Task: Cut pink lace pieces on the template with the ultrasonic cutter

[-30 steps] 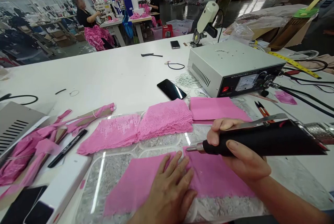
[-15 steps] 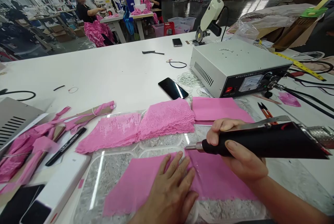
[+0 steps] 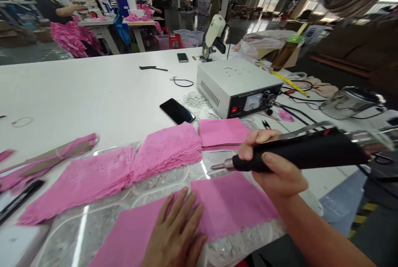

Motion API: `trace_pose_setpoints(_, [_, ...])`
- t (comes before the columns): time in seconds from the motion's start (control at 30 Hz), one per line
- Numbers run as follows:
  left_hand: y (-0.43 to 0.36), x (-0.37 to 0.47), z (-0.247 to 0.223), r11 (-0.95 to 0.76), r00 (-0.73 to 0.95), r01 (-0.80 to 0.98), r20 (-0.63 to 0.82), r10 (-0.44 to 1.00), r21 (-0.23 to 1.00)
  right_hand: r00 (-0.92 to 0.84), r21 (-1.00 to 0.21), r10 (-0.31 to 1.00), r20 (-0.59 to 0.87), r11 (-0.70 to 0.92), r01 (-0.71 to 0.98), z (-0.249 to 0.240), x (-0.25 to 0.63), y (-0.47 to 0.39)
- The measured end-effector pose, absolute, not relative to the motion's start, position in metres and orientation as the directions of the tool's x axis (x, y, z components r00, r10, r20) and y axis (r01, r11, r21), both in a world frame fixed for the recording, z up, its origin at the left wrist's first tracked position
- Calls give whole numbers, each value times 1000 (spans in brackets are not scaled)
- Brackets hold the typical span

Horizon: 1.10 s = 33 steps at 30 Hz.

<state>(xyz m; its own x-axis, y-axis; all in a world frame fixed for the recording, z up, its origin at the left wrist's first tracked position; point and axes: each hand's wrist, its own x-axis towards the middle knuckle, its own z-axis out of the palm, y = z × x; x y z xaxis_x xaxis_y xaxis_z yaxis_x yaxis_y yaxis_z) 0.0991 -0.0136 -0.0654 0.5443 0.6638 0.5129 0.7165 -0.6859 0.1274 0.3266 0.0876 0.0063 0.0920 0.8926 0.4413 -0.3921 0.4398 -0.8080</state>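
My left hand (image 3: 175, 229) lies flat with fingers spread on smooth pink fabric pieces (image 3: 230, 205), which rest on a clear template sheet (image 3: 102, 217). In my right hand (image 3: 276, 163) is a black handheld tool (image 3: 298, 153) with a metal tip, which points left above the sheet, just beyond the fabric's top edge. Behind my hands are a pink lace stack (image 3: 169, 146), a second lace stack (image 3: 90, 175) to its left, and a pile of plain pink pieces (image 3: 224, 132).
A grey control box (image 3: 239, 82) with cables stands behind my right hand. A black phone (image 3: 177, 110), loose thread (image 3: 196, 100), a marker (image 3: 20, 200) and a cutting machine (image 3: 214, 35) are also on the table. People sit at sewing machines in the background.
The view has turned to the right. The tool's tip has lifted away from the fabric's upper edge and stands a little beyond it. My left hand still lies on the fabric.
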Motion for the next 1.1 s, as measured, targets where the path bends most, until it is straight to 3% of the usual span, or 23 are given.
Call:
trace_pose_setpoints(0.33, [-4, 94, -77, -728, 603, 685, 546, 582, 19, 328, -850, 866, 378, 465, -248, -8, 391, 66])
trace_pose_setpoints(0.57, [-6, 93, -77, -720, 609, 694, 539, 582, -7, 311, -832, 873, 375, 465, -301, -13, 389, 65])
trace_pose_setpoints(1.1, [-5, 81, -81, -738, 689, 669, 450, 568, -93, 282, -839, 857, 432, 497, -223, -13, 384, 69])
